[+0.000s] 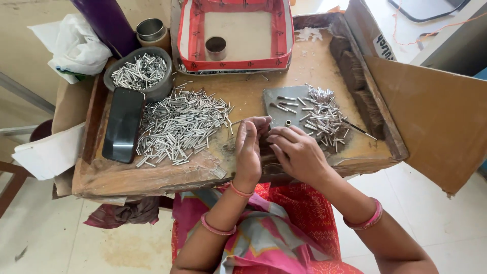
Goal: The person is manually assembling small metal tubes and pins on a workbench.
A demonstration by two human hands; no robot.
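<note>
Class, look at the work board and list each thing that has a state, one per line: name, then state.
left hand: raised edge-on, fingertips pinched
right hand: palm down, fingers curled at the grey plate
grey plate: flat, a few tubes on it
grey bowl: full of metal tubes
phone: face up, screen dark
red-edged tray: open, holds one small tin

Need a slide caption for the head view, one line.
Left hand and right hand meet over a worn wooden tray, between two heaps of small silver metal tubes.
</note>
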